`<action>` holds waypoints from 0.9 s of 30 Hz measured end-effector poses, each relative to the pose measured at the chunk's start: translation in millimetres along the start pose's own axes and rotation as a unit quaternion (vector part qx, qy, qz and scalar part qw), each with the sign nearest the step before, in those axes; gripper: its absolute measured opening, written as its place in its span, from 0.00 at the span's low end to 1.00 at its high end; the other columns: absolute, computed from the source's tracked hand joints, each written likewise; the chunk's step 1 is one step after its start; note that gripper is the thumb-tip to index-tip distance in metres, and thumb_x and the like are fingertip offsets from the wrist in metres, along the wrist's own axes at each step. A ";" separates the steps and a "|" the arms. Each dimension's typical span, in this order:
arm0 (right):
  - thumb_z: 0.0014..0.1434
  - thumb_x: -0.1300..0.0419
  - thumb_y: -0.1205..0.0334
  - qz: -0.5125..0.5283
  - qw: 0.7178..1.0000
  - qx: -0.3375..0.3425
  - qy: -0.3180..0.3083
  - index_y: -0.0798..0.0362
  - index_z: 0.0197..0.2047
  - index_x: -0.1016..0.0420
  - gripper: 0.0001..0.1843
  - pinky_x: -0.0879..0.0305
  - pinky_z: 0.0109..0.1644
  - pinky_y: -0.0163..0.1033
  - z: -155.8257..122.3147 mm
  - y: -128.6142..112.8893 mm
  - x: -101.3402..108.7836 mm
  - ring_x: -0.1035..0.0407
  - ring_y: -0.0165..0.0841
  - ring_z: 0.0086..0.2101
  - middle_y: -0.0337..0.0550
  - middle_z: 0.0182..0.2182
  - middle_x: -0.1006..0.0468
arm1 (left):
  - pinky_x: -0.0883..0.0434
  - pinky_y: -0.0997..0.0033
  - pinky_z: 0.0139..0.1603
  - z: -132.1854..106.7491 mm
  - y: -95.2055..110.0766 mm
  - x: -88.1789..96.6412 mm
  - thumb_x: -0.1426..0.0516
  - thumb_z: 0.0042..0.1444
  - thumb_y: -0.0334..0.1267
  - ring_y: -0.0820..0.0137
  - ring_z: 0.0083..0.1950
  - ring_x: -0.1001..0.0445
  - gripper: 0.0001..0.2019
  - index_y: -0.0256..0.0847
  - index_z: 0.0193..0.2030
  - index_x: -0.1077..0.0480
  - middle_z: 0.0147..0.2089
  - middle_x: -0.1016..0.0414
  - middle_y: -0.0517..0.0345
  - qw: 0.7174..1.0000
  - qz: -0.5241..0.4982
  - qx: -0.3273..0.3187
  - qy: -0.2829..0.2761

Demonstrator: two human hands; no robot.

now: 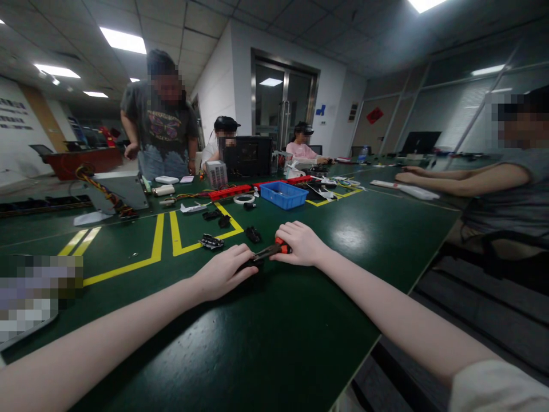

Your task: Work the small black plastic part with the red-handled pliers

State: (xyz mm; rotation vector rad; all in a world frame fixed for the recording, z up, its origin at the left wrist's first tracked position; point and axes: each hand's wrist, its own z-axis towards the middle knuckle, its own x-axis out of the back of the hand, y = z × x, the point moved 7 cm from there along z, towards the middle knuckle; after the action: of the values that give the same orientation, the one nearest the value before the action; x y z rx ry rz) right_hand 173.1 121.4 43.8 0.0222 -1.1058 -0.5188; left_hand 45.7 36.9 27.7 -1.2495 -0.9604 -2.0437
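Observation:
My right hand [303, 243] is closed round the orange-and-black handles of a pair of pliers [269, 250]. The metal jaws point left, toward my left hand [223, 272]. Fingers and thumb of that hand pinch a small black part [249, 264], mostly hidden by the fingers. The jaw tips meet or overlap this part; whether they grip it, I cannot tell. Just beyond my hands, a black piece [253, 234] and a black-and-silver piece [211, 241] lie on the green table [274, 343].
A blue bin [283, 195] stands behind my hands, before a red strip [231, 191]. Yellow tape [206, 245] marks the table. At the left is a metal box with bundled cables [115, 191]. Several people are around the table, one seated at right [510, 166].

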 end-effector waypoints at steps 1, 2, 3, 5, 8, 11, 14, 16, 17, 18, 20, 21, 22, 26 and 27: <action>0.60 0.50 0.38 -0.004 1.000 0.003 -0.003 0.55 0.33 0.34 0.25 0.50 0.38 0.39 -0.2 -0.6 -0.5 0.39 0.35 0.33 0.46 0.32 0.30 | 0.33 0.64 0.45 -0.1 -0.2 -0.1 0.53 0.66 0.41 0.64 0.43 0.33 0.09 0.40 0.42 0.35 0.44 0.33 0.53 1.000 -0.001 0.000 0.000; 0.60 0.50 0.38 -0.007 1.000 0.005 -0.005 0.55 0.33 0.34 0.25 0.50 0.38 0.39 -0.4 -1.2 -1.2 0.39 0.35 0.33 0.46 0.32 0.30 | 0.34 0.64 0.45 -0.1 -0.5 -0.3 0.53 0.66 0.41 0.64 0.43 0.33 0.09 0.40 0.43 0.35 0.44 0.33 0.53 1.000 0.000 0.001 0.000; 0.60 0.50 0.38 -0.010 1.000 0.006 -0.008 0.55 0.33 0.34 0.25 0.51 0.37 0.39 -0.6 -1.7 -2.1 0.39 0.35 0.33 0.46 0.32 0.30 | 0.34 0.64 0.45 -0.1 -1.0 -0.7 0.53 0.66 0.41 0.64 0.43 0.34 0.10 0.40 0.43 0.35 0.44 0.33 0.53 1.000 0.002 0.002 0.000; 0.60 0.50 0.38 -0.016 1.000 0.009 -0.013 0.55 0.33 0.34 0.25 0.51 0.37 0.39 -1.2 -2.6 -3.6 0.39 0.35 0.32 0.46 0.32 0.30 | 0.34 0.63 0.45 0.0 -2.0 -1.8 0.53 0.66 0.41 0.63 0.43 0.34 0.10 0.40 0.44 0.35 0.43 0.32 0.53 1.000 0.009 0.004 -0.002; 0.60 0.51 0.38 -0.025 1.000 0.010 -0.013 0.55 0.32 0.34 0.26 0.51 0.37 0.38 -1.9 -3.2 -4.4 0.39 0.35 0.32 0.46 0.31 0.31 | 0.34 0.63 0.44 0.5 -3.5 -4.2 0.53 0.66 0.42 0.63 0.42 0.35 0.11 0.39 0.44 0.34 0.42 0.33 0.53 1.000 0.018 0.002 -0.012; 0.60 0.51 0.37 -0.034 0.999 0.010 -0.008 0.55 0.32 0.34 0.27 0.51 0.37 0.38 -2.3 -3.3 -4.0 0.40 0.35 0.32 0.46 0.31 0.31 | 0.35 0.63 0.44 1.1 -4.9 -5.2 0.53 0.66 0.42 0.63 0.42 0.35 0.11 0.39 0.43 0.34 0.42 0.33 0.53 1.000 0.010 0.000 -0.014; 0.60 0.51 0.36 -0.041 0.999 0.009 -0.005 0.55 0.32 0.33 0.28 0.51 0.37 0.38 -2.5 -3.0 -3.9 0.40 0.35 0.32 0.46 0.30 0.31 | 0.34 0.63 0.45 1.3 -6.0 -5.2 0.52 0.66 0.42 0.63 0.43 0.34 0.10 0.40 0.45 0.34 0.42 0.33 0.53 1.000 -0.002 0.000 -0.009; 0.59 0.51 0.35 -0.041 0.999 0.009 -0.007 0.56 0.32 0.33 0.29 0.51 0.36 0.38 -2.7 -3.1 -4.1 0.39 0.35 0.31 0.45 0.30 0.31 | 0.34 0.63 0.45 0.9 -6.7 -4.7 0.50 0.64 0.43 0.63 0.44 0.34 0.11 0.40 0.47 0.34 0.43 0.33 0.53 1.000 -0.009 0.002 -0.002; 0.58 0.51 0.34 -0.040 0.999 0.010 -0.010 0.55 0.32 0.33 0.29 0.51 0.36 0.38 -2.7 -3.3 -4.3 0.39 0.34 0.31 0.45 0.30 0.31 | 0.34 0.63 0.45 0.4 -6.8 -4.4 0.48 0.64 0.43 0.63 0.44 0.34 0.11 0.41 0.48 0.34 0.43 0.33 0.53 1.000 -0.010 0.003 0.002; 0.58 0.50 0.34 -0.039 0.999 0.011 -0.013 0.55 0.32 0.33 0.29 0.51 0.36 0.38 -2.8 -3.7 -4.5 0.39 0.34 0.31 0.45 0.30 0.31 | 0.34 0.63 0.46 -0.1 -7.0 -4.1 0.47 0.63 0.43 0.63 0.44 0.34 0.12 0.41 0.49 0.34 0.43 0.33 0.53 1.000 -0.010 0.004 0.005; 0.58 0.50 0.34 -0.035 0.999 0.014 -0.021 0.55 0.31 0.33 0.29 0.51 0.36 0.38 -2.9 -4.5 -5.3 0.39 0.34 0.31 0.45 0.29 0.31 | 0.34 0.63 0.46 -1.0 -6.8 -3.9 0.46 0.61 0.43 0.63 0.45 0.33 0.14 0.41 0.51 0.34 0.44 0.32 0.54 1.000 -0.007 0.003 0.009; 0.57 0.50 0.34 -0.033 0.999 0.015 -0.025 0.55 0.31 0.33 0.29 0.51 0.36 0.38 -2.9 -4.9 -5.8 0.39 0.34 0.31 0.45 0.29 0.31 | 0.34 0.63 0.47 -1.4 -6.7 -3.8 0.46 0.61 0.43 0.63 0.45 0.33 0.14 0.41 0.52 0.35 0.44 0.32 0.54 1.000 -0.006 0.002 0.011; 0.57 0.49 0.34 -0.031 0.999 0.017 -0.029 0.55 0.31 0.33 0.29 0.51 0.36 0.38 -2.9 -5.3 -6.3 0.39 0.34 0.31 0.45 0.30 0.31 | 0.34 0.63 0.47 -1.6 -6.5 -3.7 0.45 0.61 0.43 0.63 0.46 0.33 0.15 0.41 0.53 0.35 0.44 0.32 0.54 1.000 -0.006 0.001 0.012; 0.57 0.49 0.34 -0.024 0.999 0.014 -0.044 0.56 0.32 0.33 0.29 0.51 0.36 0.38 -3.1 -4.5 -8.6 0.38 0.34 0.31 0.46 0.30 0.30 | 0.33 0.63 0.47 -1.3 -8.2 -3.8 0.45 0.61 0.42 0.63 0.46 0.33 0.16 0.42 0.53 0.35 0.44 0.32 0.54 1.000 -0.006 0.005 0.017; 0.57 0.49 0.34 -0.022 0.999 0.011 -0.048 0.56 0.32 0.33 0.29 0.50 0.36 0.38 -3.1 -3.9 -9.1 0.38 0.34 0.31 0.46 0.30 0.30 | 0.33 0.64 0.47 -1.1 -9.3 -4.1 0.45 0.60 0.42 0.63 0.45 0.32 0.15 0.42 0.53 0.34 0.44 0.32 0.54 1.000 -0.006 0.009 0.019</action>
State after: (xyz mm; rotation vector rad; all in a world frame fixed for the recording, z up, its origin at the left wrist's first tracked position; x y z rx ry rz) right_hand 171.1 121.0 33.5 0.0413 -1.2077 -0.5528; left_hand 39.8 41.9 20.9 -1.1956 -0.9680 -2.0558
